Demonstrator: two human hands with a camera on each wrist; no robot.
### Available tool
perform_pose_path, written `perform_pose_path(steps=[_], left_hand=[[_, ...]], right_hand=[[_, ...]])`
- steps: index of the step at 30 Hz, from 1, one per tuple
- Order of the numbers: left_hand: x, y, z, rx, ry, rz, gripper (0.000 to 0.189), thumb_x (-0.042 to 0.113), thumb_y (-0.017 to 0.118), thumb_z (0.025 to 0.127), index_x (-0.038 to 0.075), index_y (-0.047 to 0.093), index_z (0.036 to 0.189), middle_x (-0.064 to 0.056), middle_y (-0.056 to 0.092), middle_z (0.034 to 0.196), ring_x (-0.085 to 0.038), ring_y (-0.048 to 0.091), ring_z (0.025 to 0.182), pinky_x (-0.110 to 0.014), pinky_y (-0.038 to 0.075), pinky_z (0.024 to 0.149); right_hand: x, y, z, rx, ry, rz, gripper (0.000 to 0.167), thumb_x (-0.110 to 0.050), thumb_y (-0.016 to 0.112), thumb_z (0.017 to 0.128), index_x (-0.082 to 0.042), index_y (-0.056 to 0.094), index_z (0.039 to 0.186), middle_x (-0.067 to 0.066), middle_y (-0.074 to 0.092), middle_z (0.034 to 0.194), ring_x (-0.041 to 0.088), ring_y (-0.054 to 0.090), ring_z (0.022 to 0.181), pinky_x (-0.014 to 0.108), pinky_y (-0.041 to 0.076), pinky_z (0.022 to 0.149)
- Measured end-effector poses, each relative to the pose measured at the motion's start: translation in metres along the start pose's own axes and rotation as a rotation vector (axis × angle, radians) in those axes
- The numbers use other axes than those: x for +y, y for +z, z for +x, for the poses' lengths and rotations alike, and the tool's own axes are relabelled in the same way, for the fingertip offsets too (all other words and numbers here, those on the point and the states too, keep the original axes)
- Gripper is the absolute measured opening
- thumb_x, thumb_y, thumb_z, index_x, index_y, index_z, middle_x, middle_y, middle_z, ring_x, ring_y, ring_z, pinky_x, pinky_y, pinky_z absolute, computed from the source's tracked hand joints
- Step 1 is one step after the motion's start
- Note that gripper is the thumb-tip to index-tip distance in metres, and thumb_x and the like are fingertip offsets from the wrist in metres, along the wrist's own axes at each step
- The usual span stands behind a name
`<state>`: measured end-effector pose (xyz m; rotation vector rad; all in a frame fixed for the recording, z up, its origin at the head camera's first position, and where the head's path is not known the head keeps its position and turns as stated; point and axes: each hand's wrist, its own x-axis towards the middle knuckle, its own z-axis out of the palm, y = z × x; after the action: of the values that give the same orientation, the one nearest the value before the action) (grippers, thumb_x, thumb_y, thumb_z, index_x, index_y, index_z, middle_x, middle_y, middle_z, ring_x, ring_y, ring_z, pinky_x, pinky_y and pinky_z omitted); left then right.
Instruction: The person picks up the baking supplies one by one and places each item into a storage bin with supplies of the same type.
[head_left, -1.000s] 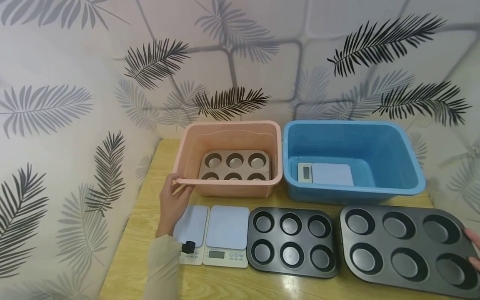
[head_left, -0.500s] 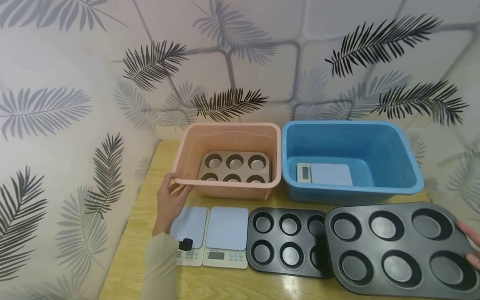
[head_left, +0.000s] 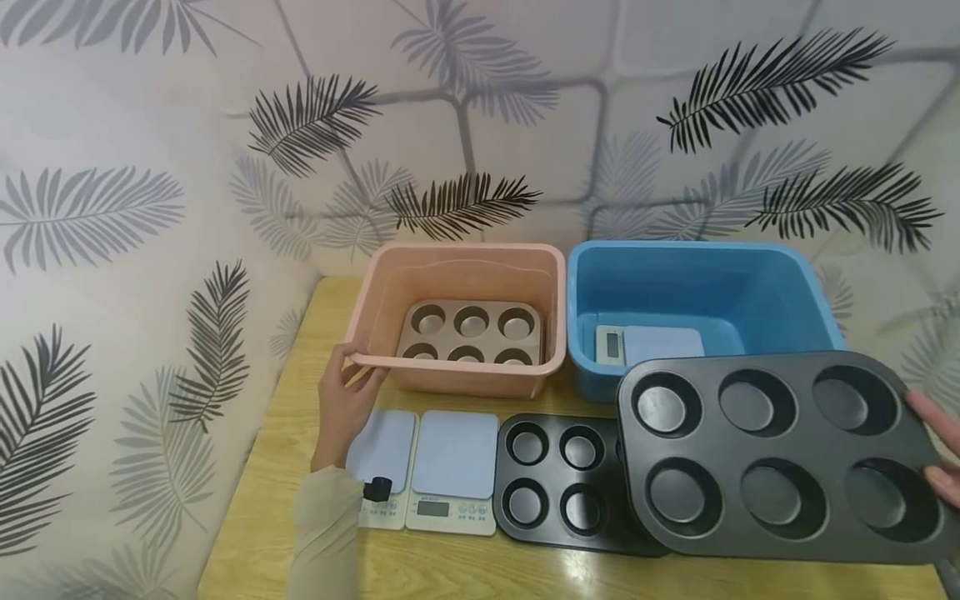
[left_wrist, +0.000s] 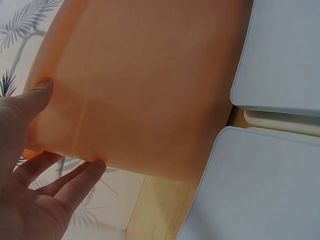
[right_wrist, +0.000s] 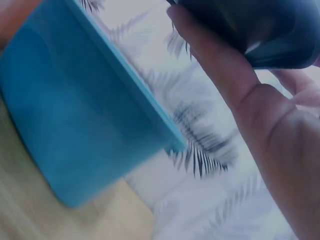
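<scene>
My left hand holds the pink plastic bin at its front left corner. In the left wrist view, the thumb and fingers lie against two sides of the bin's wall. A large dark muffin pan is lifted, its cups facing up, and my right hand grips its right end. That pan overlaps the front of the blue bin and hides part of a smaller dark muffin pan on the table. In the right wrist view, the right hand is under the pan's edge.
A brown muffin pan lies in the pink bin, and a kitchen scale lies in the blue bin. Two more kitchen scales, a left one and a right one, sit on the wooden table. Patterned walls stand behind.
My right hand has raised the large muffin pan and moved it left and back, over the smaller pan and the blue bin's front. My left hand stays on the pink bin.
</scene>
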<state>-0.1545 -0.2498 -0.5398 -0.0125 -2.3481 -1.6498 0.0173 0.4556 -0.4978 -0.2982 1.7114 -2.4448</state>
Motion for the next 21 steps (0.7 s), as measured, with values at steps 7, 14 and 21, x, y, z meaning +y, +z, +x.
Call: perform_pose_path(steps=[7, 14, 21], left_hand=[[-0.005, 0.0, 0.002, -0.008, -0.012, 0.007, 0.043, 0.002, 0.081, 0.097, -0.006, 0.056, 0.132, -0.03, 0.058, 0.137, -0.049, 0.067, 0.132, -0.047, 0.059, 0.102], [-0.007, 0.0, 0.001, -0.007, -0.02, 0.005, 0.044, 0.002, 0.081, 0.097, -0.006, 0.056, 0.133, -0.029, 0.058, 0.14, -0.05, 0.066, 0.133, -0.055, 0.058, 0.104], [-0.006, -0.001, 0.002, -0.008, 0.003, -0.025, 0.045, -0.002, 0.08, 0.096, -0.009, 0.055, 0.133, -0.031, 0.057, 0.143, -0.052, 0.066, 0.132, -0.055, 0.059, 0.103]], right_hand=[[-0.006, 0.034, 0.036, -0.23, -0.062, 0.249, 0.075, 0.014, 0.001, 0.111, -0.021, -0.007, 0.176, 0.026, 0.076, 0.128, 0.041, 0.08, 0.087, 0.047, 0.065, 0.077], [-0.016, 0.073, 0.068, -0.336, -0.088, 0.362, 0.074, 0.013, -0.005, 0.11, -0.019, -0.016, 0.175, 0.029, 0.061, 0.154, 0.051, 0.072, 0.117, 0.052, 0.057, 0.109], [-0.016, 0.091, 0.089, -0.271, -0.156, 0.176, 0.072, 0.018, 0.003, 0.109, -0.008, -0.01, 0.175, 0.026, 0.069, 0.145, 0.039, 0.078, 0.113, 0.044, 0.065, 0.097]])
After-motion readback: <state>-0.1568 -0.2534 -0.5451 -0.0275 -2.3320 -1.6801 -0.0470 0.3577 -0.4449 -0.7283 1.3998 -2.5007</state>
